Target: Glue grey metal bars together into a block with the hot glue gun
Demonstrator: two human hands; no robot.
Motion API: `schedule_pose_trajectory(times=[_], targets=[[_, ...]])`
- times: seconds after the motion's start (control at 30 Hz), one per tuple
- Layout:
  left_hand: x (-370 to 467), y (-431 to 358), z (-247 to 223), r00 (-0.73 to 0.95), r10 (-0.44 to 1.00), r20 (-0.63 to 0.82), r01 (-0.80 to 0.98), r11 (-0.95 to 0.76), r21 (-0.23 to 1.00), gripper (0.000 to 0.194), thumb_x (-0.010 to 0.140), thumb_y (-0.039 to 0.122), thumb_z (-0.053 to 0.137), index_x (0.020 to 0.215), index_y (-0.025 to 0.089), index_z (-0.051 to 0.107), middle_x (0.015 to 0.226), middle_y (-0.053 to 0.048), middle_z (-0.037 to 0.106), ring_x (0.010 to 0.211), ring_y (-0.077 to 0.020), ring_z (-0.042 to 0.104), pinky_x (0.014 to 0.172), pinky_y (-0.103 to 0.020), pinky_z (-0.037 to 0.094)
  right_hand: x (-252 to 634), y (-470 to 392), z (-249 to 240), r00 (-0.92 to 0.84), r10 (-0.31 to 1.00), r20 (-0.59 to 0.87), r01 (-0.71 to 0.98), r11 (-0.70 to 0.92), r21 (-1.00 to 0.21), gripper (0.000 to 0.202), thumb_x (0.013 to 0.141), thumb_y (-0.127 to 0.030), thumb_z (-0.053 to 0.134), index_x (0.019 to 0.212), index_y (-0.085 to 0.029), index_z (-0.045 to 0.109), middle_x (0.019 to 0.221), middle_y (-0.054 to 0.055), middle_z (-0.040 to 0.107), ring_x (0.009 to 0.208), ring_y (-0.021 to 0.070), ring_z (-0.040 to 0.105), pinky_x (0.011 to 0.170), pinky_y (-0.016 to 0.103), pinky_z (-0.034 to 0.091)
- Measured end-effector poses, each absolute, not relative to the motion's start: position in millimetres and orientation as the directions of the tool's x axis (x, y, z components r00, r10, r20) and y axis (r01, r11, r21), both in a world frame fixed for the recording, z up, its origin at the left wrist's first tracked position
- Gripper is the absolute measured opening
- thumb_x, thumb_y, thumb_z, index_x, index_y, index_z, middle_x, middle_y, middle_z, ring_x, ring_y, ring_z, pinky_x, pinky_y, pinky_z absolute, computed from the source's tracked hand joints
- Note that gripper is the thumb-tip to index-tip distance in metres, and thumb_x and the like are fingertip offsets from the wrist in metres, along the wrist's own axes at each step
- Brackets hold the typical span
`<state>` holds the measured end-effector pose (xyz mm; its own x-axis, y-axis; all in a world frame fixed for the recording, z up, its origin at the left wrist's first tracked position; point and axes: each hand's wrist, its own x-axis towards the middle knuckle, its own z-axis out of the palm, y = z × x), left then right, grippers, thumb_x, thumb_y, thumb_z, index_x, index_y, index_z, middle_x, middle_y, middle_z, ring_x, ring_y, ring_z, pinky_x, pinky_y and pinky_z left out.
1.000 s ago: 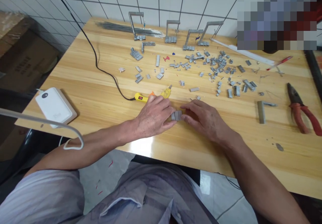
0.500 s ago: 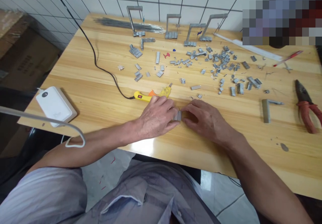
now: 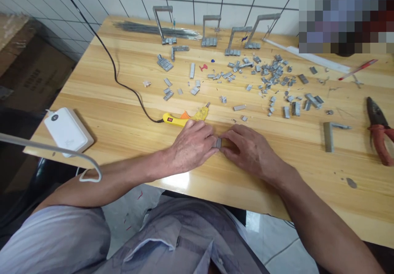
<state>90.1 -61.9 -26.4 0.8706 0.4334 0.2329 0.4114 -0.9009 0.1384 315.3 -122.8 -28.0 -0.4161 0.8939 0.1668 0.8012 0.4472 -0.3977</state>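
Observation:
Near the front of the table, a short grey block (image 3: 218,143), which looks like a strip of staples, lies between my hands. My left hand (image 3: 193,144) grips its left side between thumb and fingers, covering part of it. From the right, my right hand (image 3: 249,148) is closed in a pinch, with thumb and fingertips at the block's other end. Just beyond my left hand rests a yellow hot glue gun (image 3: 174,119), its nozzle pointing away to the right. A loose staple strip (image 3: 239,107) and a small grey piece (image 3: 244,118) lie behind my right hand.
Several grey frames (image 3: 211,18) stand along the back beside a bundle of thin wires (image 3: 132,28). Scattered staple pieces (image 3: 273,70) cover the middle right. Red-handled pliers (image 3: 381,142) and an L-shaped piece (image 3: 328,136) lie right; a white power bank (image 3: 69,130) sits left.
My right fingertips have moved slightly left, closing onto the block's end. My left hand keeps its grip. The view has shifted a little.

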Motion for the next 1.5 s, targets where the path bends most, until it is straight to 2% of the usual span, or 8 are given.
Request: schedule_pose_trajectory(times=[0.2,0.27,0.4,0.5,0.6,0.77,1.3,1.5], targets=[[85.8,-61.4,-18.1,0.858,0.458,0.235,0.44,-0.889,0.126,0.044,0.1,0.052,0.065,0.12,0.014,0.07,0.102,-0.012,0.07,0.094,-0.0298,0.057,0.079,-0.043,0.037,313.1,-125.2,-25.9,-0.412,0.894,0.176,0.804,0.448,-0.391,0.029,0.094,-0.024,0.066,0.122,-0.015,0.068,0.104,0.014,0.072,0.096,0.0295,0.067,0.083,0.041,0.053],[82.8,-60.2,-15.3,0.855,0.467,0.226,0.451,-0.884,0.123,0.04,0.099,0.046,0.067,0.122,0.013,0.07,0.104,-0.013,0.069,0.096,-0.0314,0.057,0.08,-0.044,0.038,311.7,-125.4,-26.9,-0.413,0.893,0.179,0.811,0.45,-0.374,0.029,0.094,-0.027,0.067,0.121,-0.017,0.068,0.107,0.014,0.072,0.096,0.0295,0.066,0.083,0.041,0.053],[78.5,-57.1,-15.1,0.862,0.469,0.193,0.453,-0.883,0.12,0.024,0.093,0.036,0.07,0.105,0.014,0.073,0.101,-0.013,0.067,0.095,-0.0314,0.056,0.08,-0.043,0.038,309.4,-124.8,-29.0,-0.415,0.889,0.195,0.822,0.458,-0.339,0.015,0.092,-0.022,0.065,0.106,-0.019,0.07,0.101,0.013,0.072,0.092,0.0283,0.065,0.079,0.04,0.051],[77.8,-56.6,-15.2,0.862,0.456,0.223,0.441,-0.89,0.116,0.019,0.094,0.033,0.069,0.098,0.016,0.073,0.098,-0.012,0.068,0.093,-0.0295,0.056,0.079,-0.042,0.038,310.2,-124.4,-26.6,-0.417,0.876,0.242,0.81,0.479,-0.339,0.017,0.093,-0.02,0.062,0.109,-0.019,0.069,0.1,0.012,0.072,0.093,0.0274,0.066,0.08,0.039,0.052],[78.0,-58.2,-13.5,0.854,0.452,0.257,0.437,-0.892,0.115,0.018,0.098,0.033,0.067,0.1,0.016,0.073,0.098,-0.01,0.069,0.092,-0.0282,0.056,0.08,-0.042,0.037,311.9,-124.1,-23.2,-0.437,0.856,0.276,0.795,0.511,-0.326,0.022,0.094,-0.021,0.061,0.114,-0.018,0.069,0.103,0.013,0.072,0.094,0.0273,0.066,0.081,0.039,0.053],[77.6,-61.6,-12.7,0.874,0.435,0.218,0.427,-0.9,0.084,0.019,0.096,0.034,0.073,0.097,0.015,0.075,0.095,-0.01,0.068,0.092,-0.0289,0.055,0.075,-0.041,0.034,310.0,-123.5,-24.0,-0.449,0.869,0.207,0.802,0.494,-0.337,0.015,0.093,-0.018,0.062,0.105,-0.017,0.071,0.098,0.013,0.072,0.09,0.0277,0.065,0.079,0.04,0.053],[86.1,-56.7,-13.2,0.835,0.499,0.234,0.51,-0.86,0.013,0.029,0.1,0.035,0.069,0.121,0.015,0.073,0.098,-0.01,0.071,0.092,-0.0306,0.056,0.079,-0.043,0.036,308.7,-119.3,-30.9,-0.314,0.936,0.158,0.832,0.352,-0.429,0.015,0.097,-0.018,0.063,0.109,-0.017,0.072,0.102,0.013,0.071,0.096,0.0283,0.064,0.084,0.042,0.053],[82.7,-55.7,-10.8,0.822,0.481,0.303,0.51,-0.86,-0.02,0.024,0.1,0.036,0.07,0.112,0.016,0.075,0.088,-0.008,0.07,0.085,-0.0289,0.056,0.073,-0.041,0.032,307.7,-121.5,-30.3,-0.313,0.935,0.168,0.823,0.355,-0.443,0.015,0.097,-0.019,0.065,0.112,-0.018,0.069,0.104,0.012,0.073,0.096,0.0276,0.064,0.083,0.041,0.053]])
